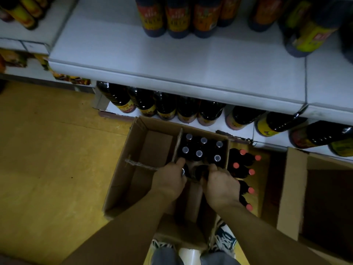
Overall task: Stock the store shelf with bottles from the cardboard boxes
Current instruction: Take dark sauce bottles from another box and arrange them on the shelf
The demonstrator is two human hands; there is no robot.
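Observation:
An open cardboard box (122, 169) sits on the floor below me, with several dark silver-capped bottles (199, 153) upright in its far right part. My left hand (170, 180) is down in the box, closed around the neck of a dark bottle (185, 171). My right hand (221, 185) grips another dark bottle (200, 172) beside it. A white shelf (172, 60) above has bare room in front of several labelled bottles (177, 18). The lower shelf holds a row of dark bottles (166, 106).
A second box (265, 169) to the right holds several dark bottles with red caps (242, 166). A third open cardboard box (292, 188) stands further right. Yellow floor (47, 159) spreads to the left. My shoes (225, 240) show at the bottom.

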